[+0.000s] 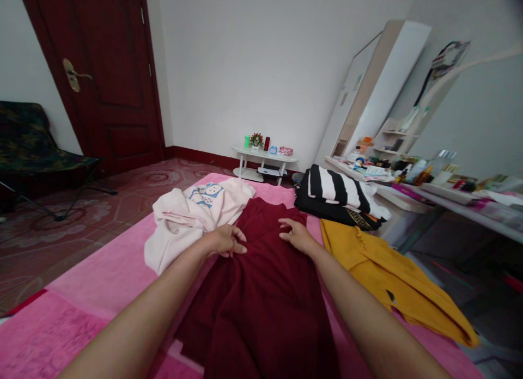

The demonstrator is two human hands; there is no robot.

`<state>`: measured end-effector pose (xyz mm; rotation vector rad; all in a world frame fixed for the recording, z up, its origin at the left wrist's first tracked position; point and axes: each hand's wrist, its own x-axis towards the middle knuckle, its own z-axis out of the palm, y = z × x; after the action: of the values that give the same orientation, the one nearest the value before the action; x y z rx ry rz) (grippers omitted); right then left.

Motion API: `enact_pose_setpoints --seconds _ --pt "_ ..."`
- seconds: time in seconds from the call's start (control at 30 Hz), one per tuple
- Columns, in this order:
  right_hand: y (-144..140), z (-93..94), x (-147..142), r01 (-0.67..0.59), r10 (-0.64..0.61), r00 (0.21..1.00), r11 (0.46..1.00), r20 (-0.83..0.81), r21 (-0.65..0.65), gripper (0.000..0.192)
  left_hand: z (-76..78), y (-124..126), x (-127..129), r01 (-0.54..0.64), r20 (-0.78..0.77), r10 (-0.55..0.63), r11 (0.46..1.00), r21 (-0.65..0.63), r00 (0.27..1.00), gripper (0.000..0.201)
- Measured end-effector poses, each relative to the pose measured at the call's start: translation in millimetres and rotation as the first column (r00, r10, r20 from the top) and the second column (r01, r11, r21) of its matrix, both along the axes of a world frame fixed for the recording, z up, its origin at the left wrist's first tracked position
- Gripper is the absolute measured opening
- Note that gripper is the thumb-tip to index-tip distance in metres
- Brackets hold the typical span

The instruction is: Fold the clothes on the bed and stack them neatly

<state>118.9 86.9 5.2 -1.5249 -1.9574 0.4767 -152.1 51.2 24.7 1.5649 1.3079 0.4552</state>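
Observation:
A dark maroon garment [269, 292] lies spread lengthwise across the pink bed cover, wrinkled along its middle. At its left side, my left hand [227, 241] has curled fingers pinching the cloth, and creases run out from the fingertips. My right hand [297, 236] rests over the upper right part of the garment, fingers bent and apart, with a gap between thumb and forefinger. Left of the maroon cloth is a pale pink sweatshirt [180, 226] with a blue print, loosely bunched. A mustard yellow garment [376, 264] lies flat on the right.
A folded black-and-white striped garment [341, 188] sits on folded black clothing [310, 205] at the bed's far right. Beside it stands a dressing table [408, 199] crowded with bottles. Further off are a small white table [265, 157], a camouflage folding chair [44, 156] and a door [98, 68].

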Motion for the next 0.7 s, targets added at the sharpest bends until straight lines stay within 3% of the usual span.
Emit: enact_pose_setpoints --seconds 0.1,0.23,0.43,0.53,0.6,0.7 --pt "7 -6.9 -3 0.048 -0.050 0.997 0.998 0.054 0.043 0.008 -1.6 1 -6 0.119 -0.060 -0.122 0.992 -0.048 0.991 0.044" --pt "10 -11.8 -7 0.205 -0.215 0.975 0.968 0.061 0.144 0.014 -5.4 3 -13 0.257 -0.120 -0.264 0.964 -0.071 0.957 0.051" --pt "6 -19.2 -15 0.283 -0.303 0.950 0.937 0.077 0.203 0.015 -4.1 9 -19 0.220 -0.100 -0.224 0.974 -0.047 0.970 0.041" --pt "2 -19.4 -18 0.292 -0.315 0.945 0.932 0.084 0.217 0.015 -0.8 12 -17 0.132 -0.139 -0.116 0.984 0.116 0.984 0.037" --pt "1 -18.6 -18 0.301 -0.327 0.941 0.924 0.081 0.236 0.015 0.6 13 -12 0.088 -0.104 -0.062 0.959 0.268 0.993 0.035" --pt "-1 -17.6 -17 0.305 -0.334 0.940 0.914 0.067 0.265 0.016 2.1 10 -3 0.095 -0.028 -0.091 0.933 0.346 0.995 0.035"
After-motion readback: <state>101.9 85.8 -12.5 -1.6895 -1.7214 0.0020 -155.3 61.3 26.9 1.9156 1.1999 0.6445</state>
